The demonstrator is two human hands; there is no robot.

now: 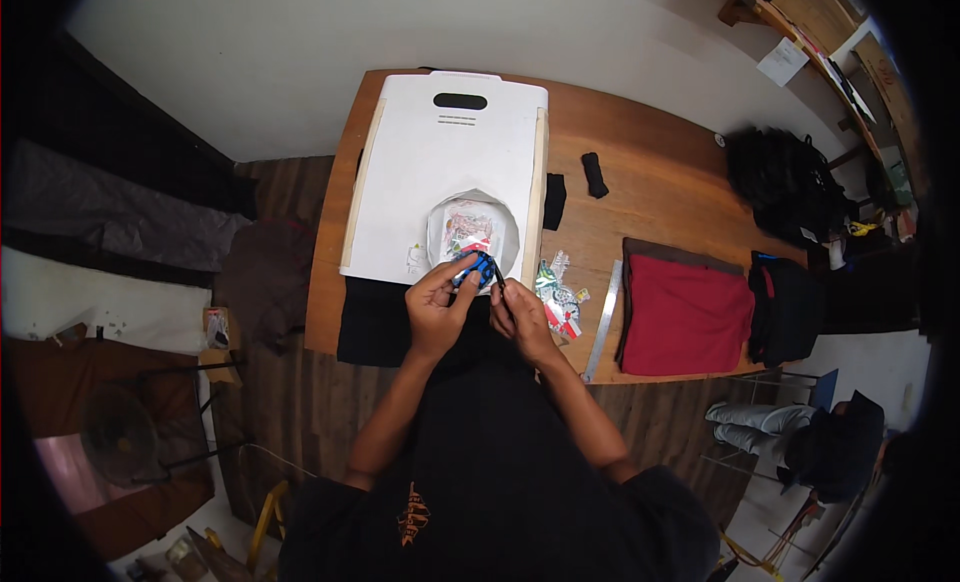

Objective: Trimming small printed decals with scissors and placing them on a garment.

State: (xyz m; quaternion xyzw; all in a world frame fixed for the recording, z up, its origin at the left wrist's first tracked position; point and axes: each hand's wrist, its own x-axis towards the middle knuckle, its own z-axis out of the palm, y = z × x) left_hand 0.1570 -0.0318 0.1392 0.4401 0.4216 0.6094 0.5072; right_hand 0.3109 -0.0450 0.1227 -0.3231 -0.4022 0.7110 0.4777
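Your left hand (pixel 436 307): thumb and fingers pinch a small blue-and-black piece (pixel 475 269). Your right hand (pixel 522 317): fingers close around a thin black tool (pixel 500 275), its upper end beside the piece; contact cannot be made out.

The piece is held over the near edge of a round white rim (pixel 432 232); whether dish or opening, cannot tell. Clear-wrapped printed material (pixel 467 225) shows within it, partly blocked by your hands. Surround: a white panel (pixel 395 172) with a dark oval slot at its far end, lying on the brown worktop (pixel 660 172). Black cloth (pixel 375 327) at the panel's near edge.

Just right of your right hand: colourful printed pieces (pixel 560 300), crowding that side. Further right: metal ruler (pixel 603 322), folded red cloth (pixel 690 317), black folded item (pixel 784 312). Beyond the panel's right edge: black bundle (pixel 595 175). Black bag (pixel 785 187) at the worktop's far right.
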